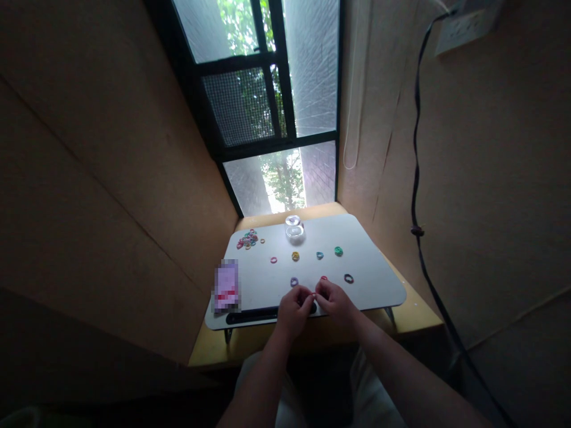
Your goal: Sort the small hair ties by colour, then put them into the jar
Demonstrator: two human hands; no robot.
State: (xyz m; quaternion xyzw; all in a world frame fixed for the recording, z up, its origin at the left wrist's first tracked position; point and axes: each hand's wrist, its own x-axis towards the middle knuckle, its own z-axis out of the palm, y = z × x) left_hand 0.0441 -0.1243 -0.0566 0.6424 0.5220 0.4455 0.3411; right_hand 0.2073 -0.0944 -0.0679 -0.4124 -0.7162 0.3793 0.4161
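Note:
My left hand (295, 309) and my right hand (333, 302) meet at the near edge of a small white lap table (379, 279). Both are pinched together on a tiny red ring-shaped band (314, 295) held between the fingertips. Loose small coloured bands lie just beyond the hands: a purple one (294, 282), a dark one (348, 278), a red one (323, 278), a yellow one (295, 256), a blue one (320, 255), a green one (338, 251) and a pink one (273, 260).
A heap of several coloured bands (247, 239) sits at the table's far left. A clear round lidded container (294, 228) stands at the far middle. A blurred pink card (226, 286) lies at the left. Wooden walls close in on both sides; a black cable (417, 178) hangs at the right.

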